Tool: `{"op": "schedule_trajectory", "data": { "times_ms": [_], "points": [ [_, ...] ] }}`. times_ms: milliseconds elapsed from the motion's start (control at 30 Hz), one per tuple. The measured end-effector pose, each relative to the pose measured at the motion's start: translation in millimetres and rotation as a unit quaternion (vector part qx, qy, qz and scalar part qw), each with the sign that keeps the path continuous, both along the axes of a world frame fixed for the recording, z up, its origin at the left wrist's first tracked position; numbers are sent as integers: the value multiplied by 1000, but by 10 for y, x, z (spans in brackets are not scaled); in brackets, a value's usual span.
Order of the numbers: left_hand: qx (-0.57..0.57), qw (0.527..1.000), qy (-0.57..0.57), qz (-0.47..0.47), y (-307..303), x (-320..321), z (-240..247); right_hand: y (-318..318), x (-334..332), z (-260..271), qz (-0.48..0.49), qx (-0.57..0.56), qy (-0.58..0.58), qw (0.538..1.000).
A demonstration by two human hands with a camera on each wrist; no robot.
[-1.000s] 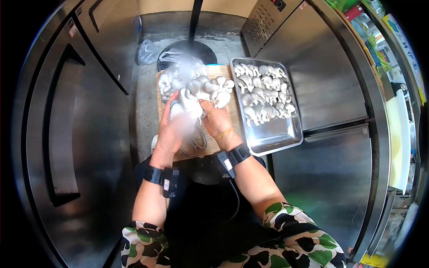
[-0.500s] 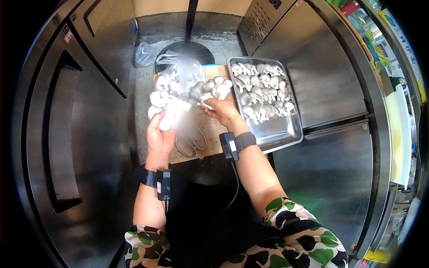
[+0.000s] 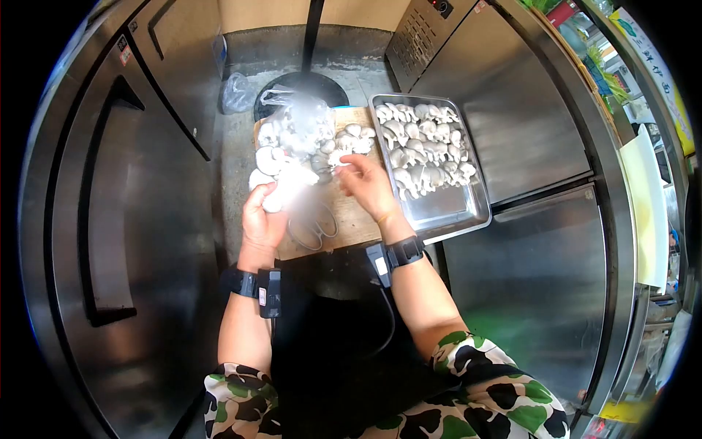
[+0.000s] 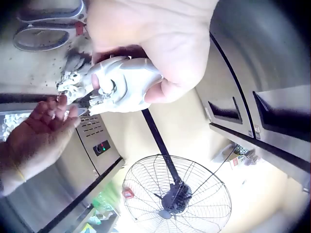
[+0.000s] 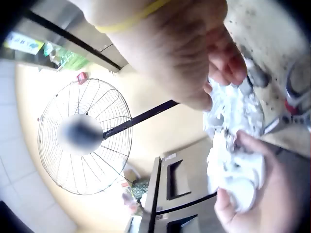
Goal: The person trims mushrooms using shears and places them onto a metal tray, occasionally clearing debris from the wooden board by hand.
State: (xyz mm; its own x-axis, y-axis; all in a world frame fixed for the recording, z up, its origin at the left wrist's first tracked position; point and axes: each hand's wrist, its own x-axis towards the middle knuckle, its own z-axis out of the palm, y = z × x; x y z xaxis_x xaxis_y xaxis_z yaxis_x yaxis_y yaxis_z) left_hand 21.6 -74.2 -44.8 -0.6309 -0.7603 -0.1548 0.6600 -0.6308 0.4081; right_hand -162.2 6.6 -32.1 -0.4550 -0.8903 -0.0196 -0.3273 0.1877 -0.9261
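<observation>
My left hand (image 3: 264, 222) grips a cluster of pale mushrooms (image 3: 271, 173) over the left part of the wooden board (image 3: 354, 219); in the left wrist view its thumb and fingers curl round the cluster (image 4: 130, 82). To the right, my right hand (image 3: 369, 188) holds nothing, its fingers loosely bent beside a grey mushroom pile (image 3: 354, 139) on the board. That hand also shows in the left wrist view (image 4: 41, 138), fingers near the cluster's cut end. A clear bag of mushrooms (image 3: 298, 124) stands at the board's back left. A bright blur hides part of the held cluster.
A steel tray (image 3: 447, 213) with rows of mushrooms lies right of the board. Scissors (image 3: 313, 228) rest at the board's front. Steel cabinets (image 3: 157, 212) flank both sides. A black stand pole (image 3: 311, 44) rises behind, with a plastic bag (image 3: 238, 93) on the floor.
The left hand moved left and down with its cluster, away from the right hand. The right hand released the mushrooms at the pile, and its fingers drew slightly back from them.
</observation>
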Motion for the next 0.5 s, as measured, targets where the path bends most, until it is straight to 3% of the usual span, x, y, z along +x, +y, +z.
{"op": "schedule_trajectory", "data": {
  "times_ms": [33,133,267,367,467,500],
  "points": [
    [-11,1000,-6,-11,18,15,-9,18,115,63,36,-67,-136,988],
    [12,999,-21,-39,46,24,-88,92,422,238,115,-151,-5,982],
    [-1,999,-26,-48,63,28,-93,4,461,77,85,-197,200,956],
    [-32,997,0,-67,74,33,-76,0,421,110,71,-163,136,975],
    [-63,993,33,-94,96,8,101,-22,337,72,57,-145,-183,971],
    [-63,992,30,-102,93,3,91,-35,292,58,39,-132,-214,967]
  ]
}}
